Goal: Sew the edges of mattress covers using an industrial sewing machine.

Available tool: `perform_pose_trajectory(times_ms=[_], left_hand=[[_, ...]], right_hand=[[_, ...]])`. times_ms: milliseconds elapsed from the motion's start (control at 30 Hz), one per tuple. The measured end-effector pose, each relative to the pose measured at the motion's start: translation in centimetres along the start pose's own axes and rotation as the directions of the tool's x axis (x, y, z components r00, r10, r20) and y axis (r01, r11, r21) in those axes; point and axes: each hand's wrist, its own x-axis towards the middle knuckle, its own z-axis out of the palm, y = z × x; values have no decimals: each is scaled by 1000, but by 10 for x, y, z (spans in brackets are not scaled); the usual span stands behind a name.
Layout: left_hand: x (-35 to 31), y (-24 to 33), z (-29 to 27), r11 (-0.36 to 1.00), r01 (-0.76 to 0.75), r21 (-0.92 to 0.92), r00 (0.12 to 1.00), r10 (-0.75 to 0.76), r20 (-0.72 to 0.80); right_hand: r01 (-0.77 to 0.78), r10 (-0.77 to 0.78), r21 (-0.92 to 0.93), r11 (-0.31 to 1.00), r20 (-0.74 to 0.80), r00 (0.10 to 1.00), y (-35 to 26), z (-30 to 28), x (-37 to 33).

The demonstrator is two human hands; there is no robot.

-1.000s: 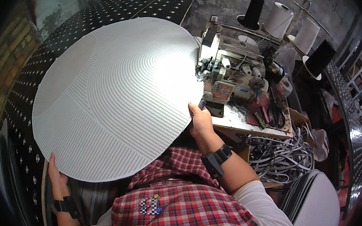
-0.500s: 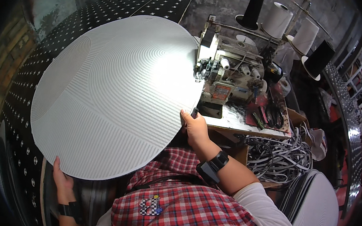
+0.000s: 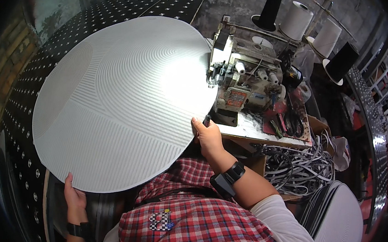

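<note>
A large round pale-grey mat [image 3: 125, 110] with curved ribbed patterns spreads out ahead of me. Its right edge sits at the needle area of a sewing machine [image 3: 247, 70], whose lamp throws a bright spot on it. My left hand [image 3: 75, 196] grips the mat's lower left rim, thumb on top and the other fingers hidden underneath. At the right rim, near the machine table's corner, my right hand [image 3: 207, 135] pinches the mat. A small black tool [image 3: 207, 121] pokes up from that hand; its kind cannot be made out.
A black studded table [image 3: 29, 106] extends under and left of the mat. Black and white thread cones [image 3: 296, 21] stand behind the machine. Scissors [image 3: 294, 123] lie on the machine table [image 3: 253, 131]. A box of tangled strips [image 3: 296, 169] and stacked round mats [image 3: 340, 221] are at right.
The mat has turned slightly, its left side coming nearer to me. My left hand has shifted a little to the right with the rim; my right hand has barely moved.
</note>
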Motion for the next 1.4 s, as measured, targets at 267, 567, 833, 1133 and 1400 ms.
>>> perform_pose_trajectory(times_ms=[267,567,833,1133,1400], left_hand=[[-27,-20,23,998,61,2,982,-60,177],[-49,-45,31,975,109,195,926,-171,338],[-28,-16,26,999,-53,0,985,53,167],[-38,-37,17,955,123,270,881,-230,413],[-32,-32,25,998,-35,43,964,22,266]], right_hand=[[19,-20,-24,1000,-12,1000,4,1,-1],[-11,14,-113,994,23,1000,5,-4,-15],[-38,43,-96,995,54,998,0,-6,-15],[-40,50,-157,987,60,997,5,-4,-20],[-52,60,-132,990,63,996,7,-3,-22]])
